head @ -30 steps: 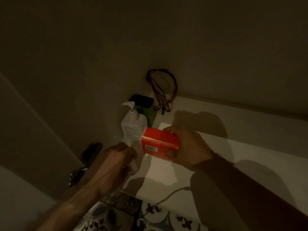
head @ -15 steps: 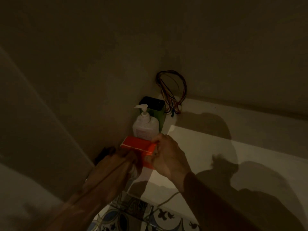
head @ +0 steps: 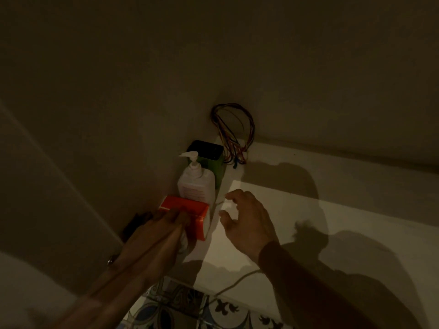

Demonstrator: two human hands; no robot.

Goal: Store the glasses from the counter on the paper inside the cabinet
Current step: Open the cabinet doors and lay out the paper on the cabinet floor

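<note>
I am looking into a dim cabinet. A white sheet of paper [head: 308,222] lies on its shelf. An orange box [head: 187,206] stands at the paper's left edge against the side wall. My left hand [head: 152,243] reaches in from the lower left, its fingers laid over the box's top and front. Something pale shows under that hand; I cannot tell what it is. My right hand [head: 247,222] hovers over the paper just right of the box, fingers spread and holding nothing. No glass is visible.
Behind the box stand a white pump bottle [head: 197,181] and a green container with a dark top [head: 209,155]. A bundle of coloured wires [head: 234,131] hangs in the back corner. A pale cable [head: 232,283] crosses the shelf's front edge above patterned tiles [head: 178,309].
My right hand carried the orange box left to the side wall in front of the pump bottle, let go and drew back to the right. My left hand moved onto the box.
</note>
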